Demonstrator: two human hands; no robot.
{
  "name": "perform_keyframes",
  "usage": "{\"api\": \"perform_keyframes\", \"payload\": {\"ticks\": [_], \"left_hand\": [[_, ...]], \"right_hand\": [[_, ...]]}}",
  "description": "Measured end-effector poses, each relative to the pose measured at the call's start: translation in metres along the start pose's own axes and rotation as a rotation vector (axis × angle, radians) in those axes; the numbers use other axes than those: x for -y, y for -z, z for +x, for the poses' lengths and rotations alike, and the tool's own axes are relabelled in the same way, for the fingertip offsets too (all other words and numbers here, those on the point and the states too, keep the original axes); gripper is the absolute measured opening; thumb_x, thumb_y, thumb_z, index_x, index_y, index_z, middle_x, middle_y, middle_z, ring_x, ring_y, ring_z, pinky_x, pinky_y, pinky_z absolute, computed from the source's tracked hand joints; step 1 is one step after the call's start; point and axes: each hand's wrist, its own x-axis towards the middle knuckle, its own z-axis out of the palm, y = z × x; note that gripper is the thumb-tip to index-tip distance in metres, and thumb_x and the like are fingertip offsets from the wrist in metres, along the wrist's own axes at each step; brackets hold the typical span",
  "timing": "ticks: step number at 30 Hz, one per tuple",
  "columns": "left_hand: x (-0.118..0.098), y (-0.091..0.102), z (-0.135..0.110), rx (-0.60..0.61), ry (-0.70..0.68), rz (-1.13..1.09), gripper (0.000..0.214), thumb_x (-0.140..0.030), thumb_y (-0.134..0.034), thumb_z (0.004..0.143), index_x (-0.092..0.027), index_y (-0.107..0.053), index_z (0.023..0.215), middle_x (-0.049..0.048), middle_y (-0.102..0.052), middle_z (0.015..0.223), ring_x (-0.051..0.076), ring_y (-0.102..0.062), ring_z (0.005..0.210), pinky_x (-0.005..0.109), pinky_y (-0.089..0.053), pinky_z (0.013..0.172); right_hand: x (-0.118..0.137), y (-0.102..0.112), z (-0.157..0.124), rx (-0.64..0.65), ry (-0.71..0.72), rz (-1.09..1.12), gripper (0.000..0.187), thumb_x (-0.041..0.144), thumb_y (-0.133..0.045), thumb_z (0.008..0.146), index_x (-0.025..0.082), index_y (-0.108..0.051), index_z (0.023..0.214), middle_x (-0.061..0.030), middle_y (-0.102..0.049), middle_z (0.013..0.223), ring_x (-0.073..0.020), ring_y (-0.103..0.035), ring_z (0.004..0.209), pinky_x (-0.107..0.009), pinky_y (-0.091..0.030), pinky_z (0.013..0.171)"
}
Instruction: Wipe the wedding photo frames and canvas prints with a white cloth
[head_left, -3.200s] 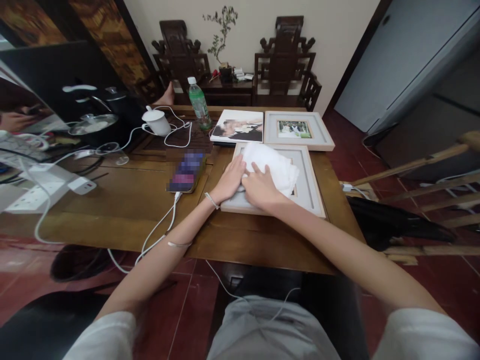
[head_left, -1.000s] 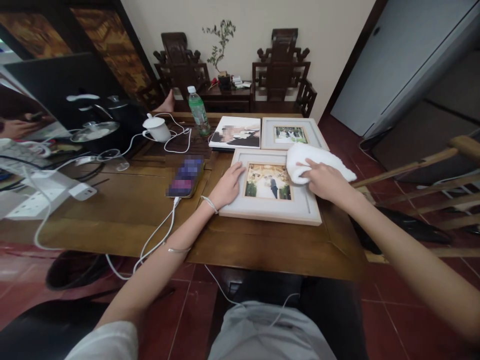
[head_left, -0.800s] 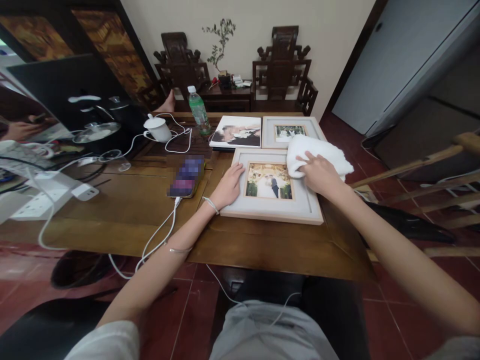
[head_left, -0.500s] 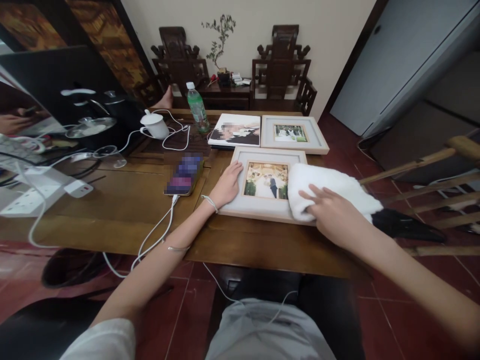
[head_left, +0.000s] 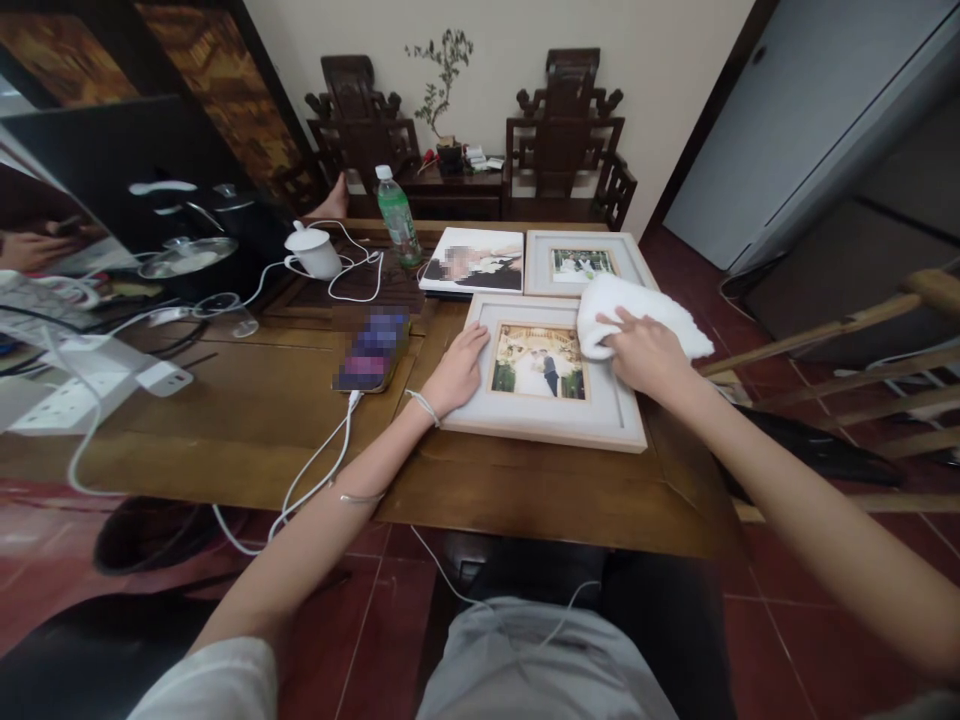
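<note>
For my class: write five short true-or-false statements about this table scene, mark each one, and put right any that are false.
1. The right hand holds a white cloth at the far right corner of the nearest picture frame. True.
2. The left hand is wrapped around the bottle. False: the left hand rests on the left side of the nearest picture frame.
3. A white cable is plugged into the phone. True.
4. The green bottle is lying on its side. False: the green bottle stands upright.
5. The white cup has its lid on. True.
</note>
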Motion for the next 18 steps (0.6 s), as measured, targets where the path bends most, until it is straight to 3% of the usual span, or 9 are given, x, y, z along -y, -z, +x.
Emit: {"api": "perform_keyframes", "payload": {"ticks": [4,8,13,18], "left_hand": [[-0.002,0.000,0.000,-0.007,0.010,0.024,0.060,0.002,-0.038,0.077,-0.008,-0.056,0.133,0.0163,-0.054,0.144,0.028,-0.040,0.144,0.051,-0.031,0.122],[-0.004,0.000,0.000,0.004,0.044,-0.014,0.059,0.001,-0.038,0.077,-0.006,-0.056,0.133,0.0199,-0.052,0.145,0.030,-0.038,0.144,0.054,-0.029,0.122],[-0.003,-0.005,-0.001,-0.040,0.050,-0.055,0.061,0.001,-0.040,0.076,-0.013,-0.057,0.133,0.0135,-0.055,0.144,0.028,-0.039,0.144,0.054,-0.029,0.122],[-0.002,-0.007,-0.002,-0.044,0.077,-0.072,0.061,0.002,-0.040,0.076,-0.011,-0.058,0.133,0.0152,-0.054,0.145,0.027,-0.037,0.145,0.052,-0.029,0.122]], "right_hand": [[-0.001,-0.002,0.001,0.024,0.056,-0.028,0.045,0.000,-0.044,0.077,0.012,-0.077,0.105,-0.0107,-0.057,0.144,-0.0319,-0.044,0.137,-0.047,-0.044,0.103],[0.014,0.020,-0.040,0.094,0.149,-0.006,0.041,-0.001,-0.047,0.072,0.013,-0.079,0.095,-0.0120,-0.060,0.140,-0.0334,-0.047,0.135,-0.048,-0.045,0.105],[0.027,0.042,-0.089,0.141,0.234,0.086,0.042,-0.001,-0.049,0.069,0.021,-0.080,0.087,-0.0081,-0.062,0.137,-0.0305,-0.050,0.134,-0.047,-0.049,0.104],[0.050,0.046,-0.085,0.176,0.159,0.051,0.043,-0.001,-0.049,0.070,0.018,-0.080,0.092,-0.0121,-0.063,0.135,-0.0352,-0.051,0.132,-0.048,-0.051,0.101]]}}
